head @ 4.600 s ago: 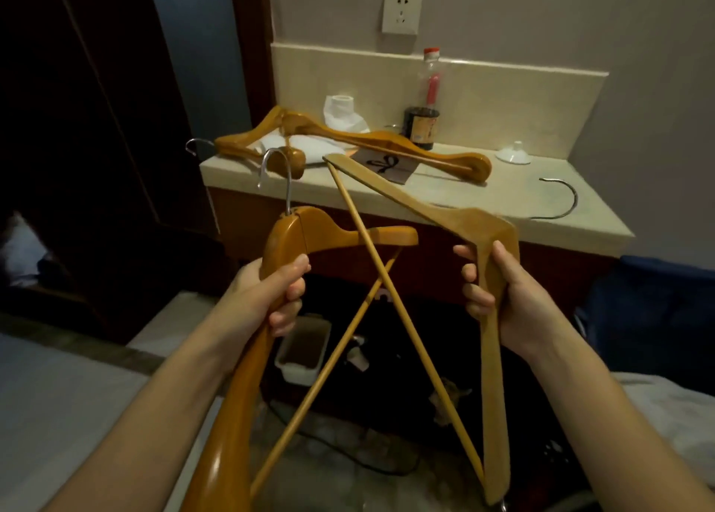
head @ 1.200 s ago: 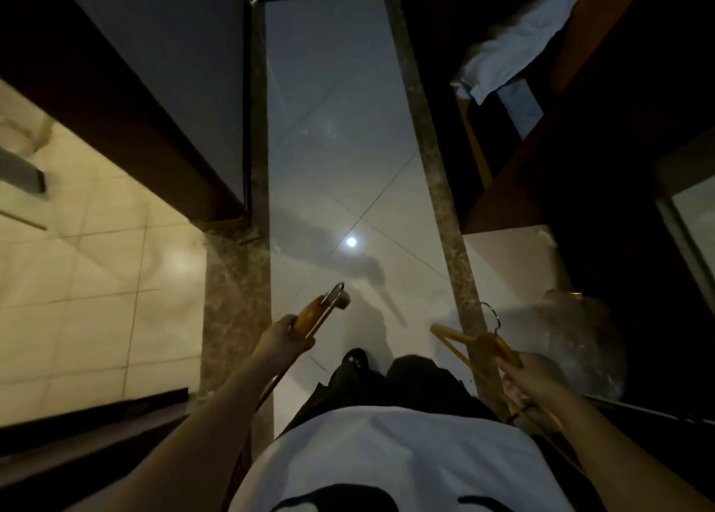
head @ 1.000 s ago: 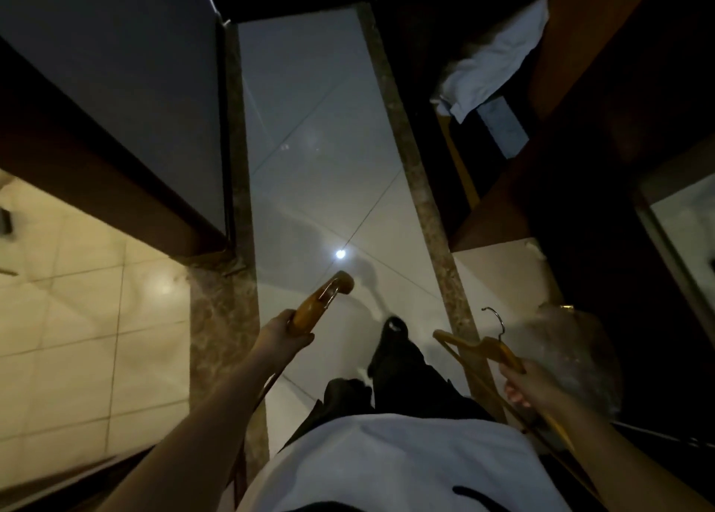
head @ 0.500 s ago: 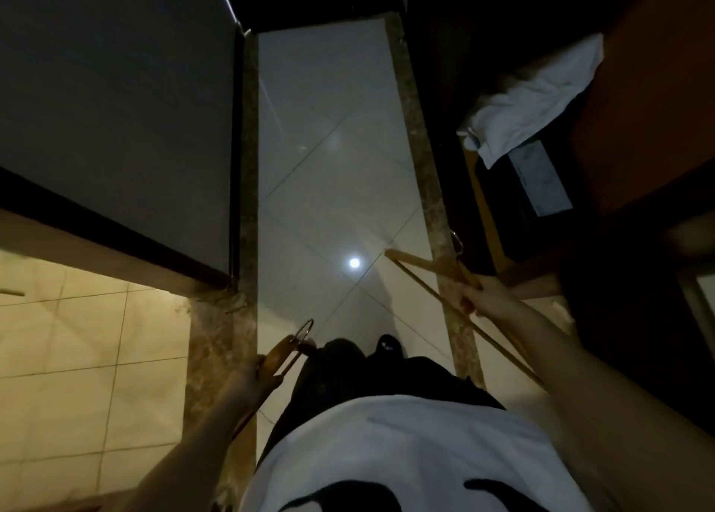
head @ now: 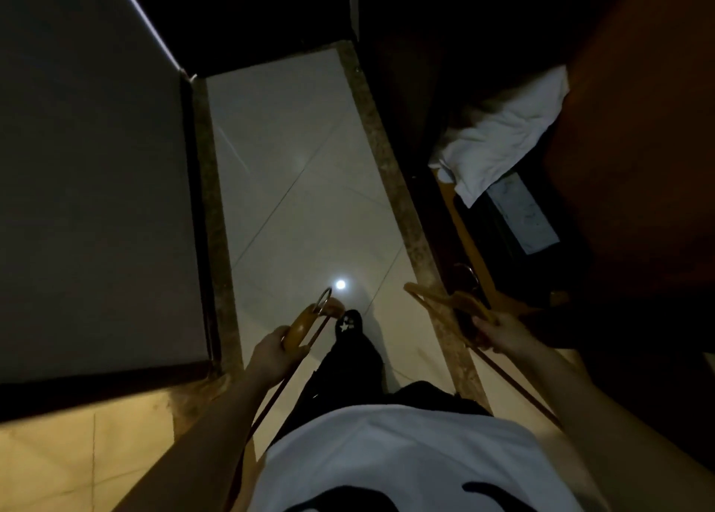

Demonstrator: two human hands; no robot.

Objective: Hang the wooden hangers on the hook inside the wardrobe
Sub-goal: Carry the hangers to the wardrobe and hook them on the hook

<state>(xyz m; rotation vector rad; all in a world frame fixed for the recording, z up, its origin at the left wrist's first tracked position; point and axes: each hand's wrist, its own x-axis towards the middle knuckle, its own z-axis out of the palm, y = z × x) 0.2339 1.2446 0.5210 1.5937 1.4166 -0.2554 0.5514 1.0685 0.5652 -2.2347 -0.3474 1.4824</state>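
Wooden hangers (head: 449,300), orange-brown with metal hooks, ride one per fist: the left hanger (head: 300,327), gripped by the left hand (head: 271,353), points forward over the pale tiled floor (head: 294,186), while the right hanger (head: 470,304), clutched in the right hand (head: 503,333), lies nearer the dark wardrobe (head: 638,163) rightward, its hook unseen.

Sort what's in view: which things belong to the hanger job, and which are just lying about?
Job: left hand holding the left hanger; right hand holding the right hanger.
Lying about: white cloth; dark box with a paper label.
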